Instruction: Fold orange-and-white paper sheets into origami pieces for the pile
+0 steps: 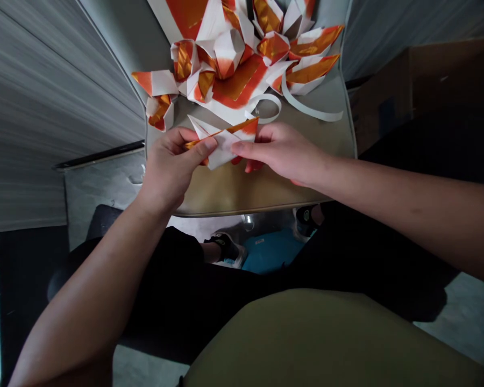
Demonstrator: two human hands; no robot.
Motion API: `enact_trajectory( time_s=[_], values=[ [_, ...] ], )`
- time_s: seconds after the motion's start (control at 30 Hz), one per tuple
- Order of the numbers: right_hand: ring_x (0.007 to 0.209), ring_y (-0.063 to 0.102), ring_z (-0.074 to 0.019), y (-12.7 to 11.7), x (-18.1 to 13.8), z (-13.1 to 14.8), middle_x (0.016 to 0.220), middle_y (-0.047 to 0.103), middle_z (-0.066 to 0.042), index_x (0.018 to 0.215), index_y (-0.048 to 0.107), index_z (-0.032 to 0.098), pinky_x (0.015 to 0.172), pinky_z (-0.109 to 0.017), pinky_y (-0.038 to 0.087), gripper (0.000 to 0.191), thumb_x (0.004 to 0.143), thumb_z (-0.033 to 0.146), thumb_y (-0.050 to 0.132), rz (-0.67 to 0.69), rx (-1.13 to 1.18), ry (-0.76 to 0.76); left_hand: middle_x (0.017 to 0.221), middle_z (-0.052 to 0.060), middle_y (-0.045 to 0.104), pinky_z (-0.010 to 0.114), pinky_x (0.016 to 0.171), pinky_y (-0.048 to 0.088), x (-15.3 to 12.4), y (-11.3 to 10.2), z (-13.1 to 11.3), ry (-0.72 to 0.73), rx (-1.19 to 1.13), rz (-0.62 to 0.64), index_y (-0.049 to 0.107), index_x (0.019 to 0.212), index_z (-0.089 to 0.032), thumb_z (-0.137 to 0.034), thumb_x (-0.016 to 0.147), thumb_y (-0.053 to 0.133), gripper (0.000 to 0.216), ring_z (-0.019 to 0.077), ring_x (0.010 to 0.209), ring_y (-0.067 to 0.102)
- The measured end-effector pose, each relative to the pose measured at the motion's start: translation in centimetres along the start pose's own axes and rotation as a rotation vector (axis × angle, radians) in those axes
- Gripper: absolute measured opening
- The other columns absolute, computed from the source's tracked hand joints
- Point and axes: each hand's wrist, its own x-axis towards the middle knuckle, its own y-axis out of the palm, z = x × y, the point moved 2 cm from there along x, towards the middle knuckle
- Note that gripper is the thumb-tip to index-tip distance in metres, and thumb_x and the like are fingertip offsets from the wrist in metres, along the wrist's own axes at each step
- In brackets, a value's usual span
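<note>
Between my two hands is a partly folded paper piece, white with orange and gold edges and a pointed white flap sticking up on its left. My left hand pinches its left end, thumb on the front face. From the other side my right hand grips the right end, its thumb pressed flat on the paper and the fingers behind. The paper is held just above the front of a padded seat. Just beyond it lie a curled white paper strip and several folded paper ingots in the same colours.
Flat orange-and-white sheets lie under the folded pieces. A cardboard box stands at the right, and grey curtain hangs at the left. Below the seat are a blue object and shoes on the floor.
</note>
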Motion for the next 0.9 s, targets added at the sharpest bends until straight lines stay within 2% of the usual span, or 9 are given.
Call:
enact_trajectory(
  time_s=[0.1,0.23,0.37,0.47,0.67,0.8,0.9],
  values=[
    [0.079,0.073,-0.0178,-0.04,-0.07,-0.01,0.092,0.080,-0.005,0.096,0.076,0.022,0.073,-0.030,0.062,0.035,0.094,0.057,0.069,0.029,0.041,-0.005,0.082,-0.001,0.071,0.034,0.074,0.059,0.18,-0.29,0.00,-0.041,0.048,0.018,0.060,0.081,-0.023,-0.065,0.075,0.085,0.049,0.0151,0.076,0.066],
    [0.079,0.073,-0.0175,-0.19,-0.16,-0.01,0.090,0.080,-0.006,0.089,0.075,0.021,0.076,-0.031,0.061,0.042,0.094,0.061,0.066,0.033,0.032,-0.044,0.081,0.001,0.071,0.037,0.075,0.061,0.37,-0.41,0.09,-0.040,-0.045,0.057,0.062,0.085,-0.023,-0.071,0.073,0.083,0.054,0.0189,0.081,0.069],
    [0.082,0.073,-0.0173,-0.29,-0.19,-0.26,0.087,0.079,-0.006,0.084,0.073,0.020,0.078,-0.029,0.060,0.043,0.096,0.060,0.063,0.002,-0.014,-0.034,0.082,0.004,0.073,0.037,0.078,0.062,0.22,-0.32,0.13,-0.063,0.006,0.125,0.064,0.083,-0.023,-0.073,0.085,0.069,0.050,0.0225,0.091,0.072],
    [0.083,0.073,-0.0175,-0.25,-0.20,-0.34,0.086,0.078,-0.005,0.082,0.073,0.021,0.079,-0.030,0.060,0.040,0.097,0.057,0.063,-0.007,-0.018,-0.027,0.080,0.003,0.072,0.036,0.079,0.062,0.09,-0.33,0.07,-0.043,0.010,0.107,0.063,0.078,-0.023,-0.071,0.086,0.070,0.049,0.0226,0.094,0.072],
    [0.079,0.072,-0.0172,-0.14,-0.14,-0.27,0.083,0.077,-0.004,0.084,0.074,0.021,0.076,-0.030,0.060,0.034,0.097,0.052,0.066,-0.028,0.050,-0.023,0.073,0.001,0.068,0.036,0.074,0.061,0.11,-0.23,0.15,0.035,-0.009,0.059,0.064,0.072,-0.022,-0.066,0.091,0.068,0.048,0.0177,0.077,0.070],
    [0.078,0.072,-0.0176,-0.16,-0.04,-0.56,0.082,0.077,-0.004,0.089,0.074,0.021,0.074,-0.030,0.060,0.036,0.096,0.056,0.067,-0.071,0.044,-0.014,0.074,0.002,0.073,0.035,0.071,0.061,-0.21,0.13,0.22,-0.016,0.080,0.086,0.072,0.078,-0.021,-0.067,0.089,0.070,0.047,0.0167,0.072,0.070],
    [0.078,0.073,-0.0181,-0.11,-0.08,-0.62,0.083,0.077,-0.005,0.087,0.073,0.021,0.074,-0.032,0.060,0.036,0.096,0.056,0.066,-0.067,0.019,-0.033,0.071,0.001,0.074,0.034,0.067,0.058,-0.54,0.26,-0.04,-0.027,0.187,0.081,0.076,0.075,-0.023,-0.063,0.084,0.077,0.042,0.0166,0.068,0.070]
  ],
)
